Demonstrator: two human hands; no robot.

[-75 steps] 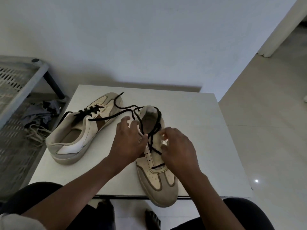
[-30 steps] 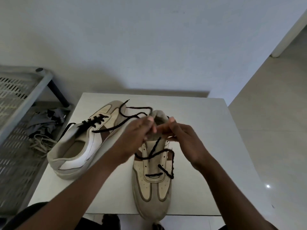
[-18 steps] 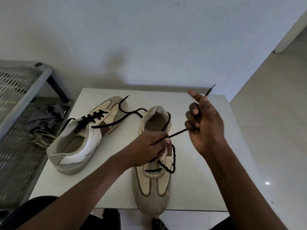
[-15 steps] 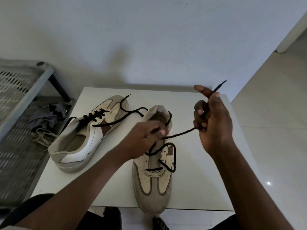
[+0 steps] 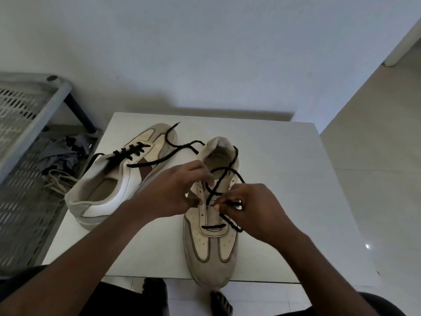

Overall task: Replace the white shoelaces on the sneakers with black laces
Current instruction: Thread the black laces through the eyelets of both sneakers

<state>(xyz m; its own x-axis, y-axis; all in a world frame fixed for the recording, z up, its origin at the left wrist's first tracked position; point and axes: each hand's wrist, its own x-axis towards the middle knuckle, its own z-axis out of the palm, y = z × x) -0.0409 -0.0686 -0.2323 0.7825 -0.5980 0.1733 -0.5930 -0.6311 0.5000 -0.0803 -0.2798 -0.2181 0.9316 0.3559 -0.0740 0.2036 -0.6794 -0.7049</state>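
Half a second earlier the right hand (image 5: 255, 208) was raised to the side, drawing a length of black lace (image 5: 222, 179) taut from the near sneaker (image 5: 213, 245). It has now dropped back onto the eyelet rows, and the left hand (image 5: 175, 190) has closed in from the opposite side. Judgement: one pull-through is complete and the next eyelet pass is being set up.

The near sneaker lies toe toward the person on the white bench (image 5: 296, 201), its toe overhanging the front edge. One lace bar crosses the lowest eyelets; a single cross sits above it, and the upper eyelets are not yet laced. The far sneaker (image 5: 118, 179) lies on its side to the left, already carrying black lacing.

Right-hand fingers (image 5: 218, 205) are together, pinched on the black lace at the tongue. Left-hand fingers are curled near the left eyelet row; whether they clamp the lace or the eyelet flap cannot be told.

The target eyelet is hidden by the hands. A pale tangle on the rack (image 5: 27, 142) at left may be the removed white laces (image 5: 58, 180); this is not certain.
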